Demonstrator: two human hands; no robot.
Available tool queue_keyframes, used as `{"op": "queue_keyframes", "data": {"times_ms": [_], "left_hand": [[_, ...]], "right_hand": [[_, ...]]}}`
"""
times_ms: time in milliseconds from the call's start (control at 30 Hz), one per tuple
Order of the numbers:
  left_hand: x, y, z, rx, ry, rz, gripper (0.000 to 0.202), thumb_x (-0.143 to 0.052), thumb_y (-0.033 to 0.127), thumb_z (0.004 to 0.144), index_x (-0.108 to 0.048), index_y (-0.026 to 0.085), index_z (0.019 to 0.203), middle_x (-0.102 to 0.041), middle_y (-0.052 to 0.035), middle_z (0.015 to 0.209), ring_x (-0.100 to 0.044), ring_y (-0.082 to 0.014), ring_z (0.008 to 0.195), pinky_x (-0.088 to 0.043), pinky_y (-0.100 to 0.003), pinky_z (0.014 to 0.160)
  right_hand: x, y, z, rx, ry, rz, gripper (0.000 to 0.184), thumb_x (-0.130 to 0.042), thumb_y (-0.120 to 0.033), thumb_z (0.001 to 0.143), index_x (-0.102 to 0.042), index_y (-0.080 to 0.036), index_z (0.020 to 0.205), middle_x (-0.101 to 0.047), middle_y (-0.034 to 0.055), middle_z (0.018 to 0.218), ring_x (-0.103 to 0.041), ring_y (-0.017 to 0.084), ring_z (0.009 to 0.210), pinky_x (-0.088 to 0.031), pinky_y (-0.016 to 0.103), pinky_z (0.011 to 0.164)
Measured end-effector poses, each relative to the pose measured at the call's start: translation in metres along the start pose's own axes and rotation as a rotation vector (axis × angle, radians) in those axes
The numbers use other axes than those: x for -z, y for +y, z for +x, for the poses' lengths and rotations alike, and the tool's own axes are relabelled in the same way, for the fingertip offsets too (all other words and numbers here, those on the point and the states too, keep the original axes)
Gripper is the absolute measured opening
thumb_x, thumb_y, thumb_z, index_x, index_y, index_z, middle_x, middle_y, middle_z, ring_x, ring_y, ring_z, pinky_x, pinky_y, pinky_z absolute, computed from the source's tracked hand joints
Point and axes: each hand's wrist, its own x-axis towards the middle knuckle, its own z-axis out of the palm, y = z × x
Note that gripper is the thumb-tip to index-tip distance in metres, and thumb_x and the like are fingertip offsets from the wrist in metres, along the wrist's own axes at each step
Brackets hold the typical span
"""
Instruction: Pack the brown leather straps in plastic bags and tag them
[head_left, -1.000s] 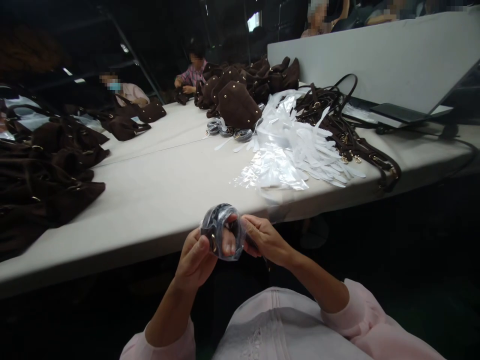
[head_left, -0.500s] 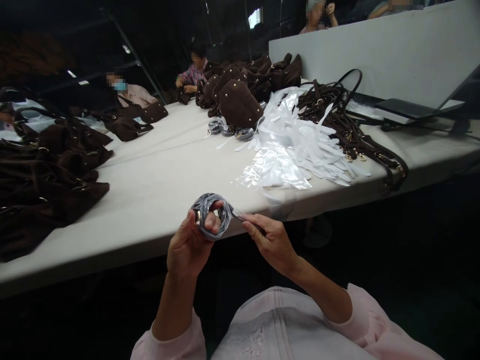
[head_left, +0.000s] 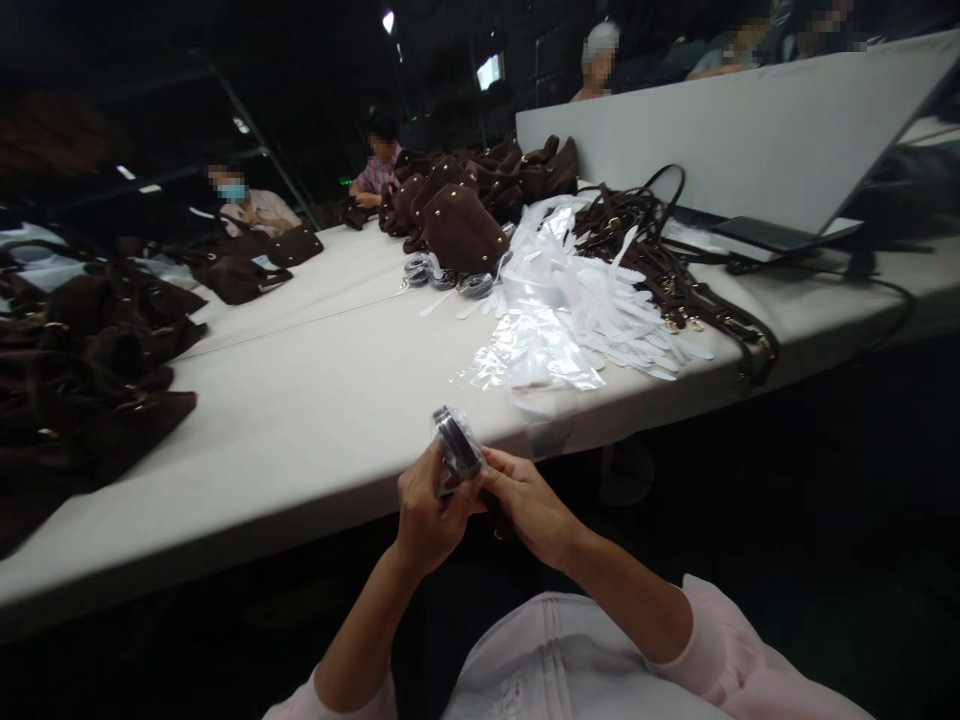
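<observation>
Strap (head_left: 461, 450), wound into a dark coil under clear film, is held just by the six-o'clock edge of the surface (head_left: 315, 400). It should be light and springy, the film slippery, so gripping across its rim seems safest. Of the hands, the left hand (head_left: 429, 515) curls round its seven-o'clock side; the right hand (head_left: 538, 510), fingertips nearly closed, pinches at its five o'clock.

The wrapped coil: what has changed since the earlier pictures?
The coil has turned from showing its open ring to edge-on. Since half a second ago, the left hand moved closer to the right hand; neither visibly let go. The brown bag pile stayed.
</observation>
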Motion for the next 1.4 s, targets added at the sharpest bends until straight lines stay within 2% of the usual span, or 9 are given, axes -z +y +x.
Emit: {"op": "queue_keyframes", "data": {"times_ms": [200,333,467,600,733,900,1033,1200,1400], "left_hand": [[-0.005,-0.023,-0.001,-0.501,-0.095,0.339,0.018,-0.059,0.014,0.089,-0.059,0.018,0.107,-0.068,-0.0083,0.084,-0.065,-0.0214,0.072,-0.047,-0.029,0.066],[-0.006,-0.022,0.006,-0.644,-0.160,0.390,0.021,-0.052,0.020,0.093,-0.056,0.016,0.114,-0.070,-0.0123,0.092,-0.068,-0.0256,0.084,-0.050,-0.031,0.071],[-0.014,-0.013,0.012,-0.518,-0.278,0.371,0.016,-0.050,0.026,0.096,-0.055,0.017,0.108,-0.067,-0.0072,0.083,-0.064,-0.0210,0.068,-0.046,-0.028,0.061],[-0.025,-0.005,0.016,-0.233,-0.424,0.310,0.018,-0.047,0.032,0.097,-0.053,0.018,0.106,-0.066,-0.0065,0.085,-0.064,-0.0230,0.073,-0.046,-0.030,0.063],[-0.029,-0.003,0.019,0.048,-0.581,0.177,0.017,-0.046,0.034,0.096,-0.052,0.019,0.104,-0.066,-0.0062,0.093,-0.062,-0.0232,0.082,-0.045,-0.032,0.071],[-0.027,-0.005,0.021,0.217,-0.668,0.012,0.024,-0.046,0.035,0.096,-0.051,0.019,0.113,-0.065,-0.0067,0.103,-0.060,-0.0226,0.090,-0.044,-0.033,0.080],[-0.023,-0.005,0.022,0.246,-0.724,-0.058,0.023,-0.044,0.036,0.097,-0.052,0.019,0.110,-0.064,-0.0061,0.099,-0.059,-0.0219,0.089,-0.044,-0.032,0.081],[-0.022,-0.005,0.018,0.246,-0.809,-0.004,0.020,-0.044,0.033,0.095,-0.055,0.020,0.105,-0.063,-0.0040,0.091,-0.059,-0.0210,0.082,-0.045,-0.031,0.076],[-0.025,-0.006,0.003,0.324,-0.901,-0.099,0.021,-0.044,0.033,0.094,-0.059,0.019,0.101,-0.064,-0.0047,0.089,-0.059,-0.0200,0.080,-0.047,-0.030,0.074]], "right_hand": [[0.015,-0.001,-0.010,-0.106,0.008,0.153,0.051,-0.090,-0.039,0.059,-0.068,-0.014,0.097,-0.068,0.0028,0.084,-0.064,0.015,0.078,-0.048,0.025,0.069],[0.030,0.005,-0.020,-0.083,0.099,0.034,0.082,-0.091,-0.041,0.058,-0.054,-0.016,0.126,-0.067,0.0012,0.079,-0.066,0.017,0.069,-0.053,0.028,0.067],[0.038,0.001,-0.032,-0.069,0.181,-0.085,0.102,-0.084,-0.041,0.066,-0.024,-0.016,0.145,-0.068,0.0012,0.070,-0.066,0.020,0.056,-0.055,0.030,0.054],[0.040,-0.012,-0.040,-0.087,0.202,-0.038,0.082,-0.074,-0.034,0.075,-0.028,-0.013,0.140,-0.069,0.0027,0.067,-0.063,0.016,0.050,-0.051,0.022,0.047],[0.049,-0.017,-0.044,-0.116,0.164,0.147,0.057,-0.066,-0.028,0.083,-0.042,-0.012,0.131,-0.072,0.0088,0.084,-0.070,0.016,0.072,-0.057,0.024,0.068],[0.055,-0.017,-0.052,-0.144,0.048,0.242,0.079,-0.071,-0.011,0.072,-0.034,-0.011,0.142,-0.071,0.0117,0.105,-0.070,0.020,0.099,-0.053,0.031,0.094],[0.056,-0.011,-0.054,-0.138,0.008,0.225,0.085,-0.081,-0.018,0.074,-0.033,-0.014,0.144,-0.069,0.0121,0.109,-0.068,0.020,0.104,-0.052,0.032,0.097],[0.063,0.010,-0.047,-0.142,0.113,0.086,0.077,-0.087,-0.033,0.069,-0.046,-0.012,0.130,-0.073,0.0100,0.088,-0.072,0.019,0.081,-0.058,0.026,0.072],[0.074,0.035,-0.048,-0.156,0.222,-0.128,0.066,-0.084,-0.047,0.065,-0.055,-0.010,0.109,-0.069,0.0039,0.065,-0.063,0.015,0.048,-0.048,0.019,0.041]]}}
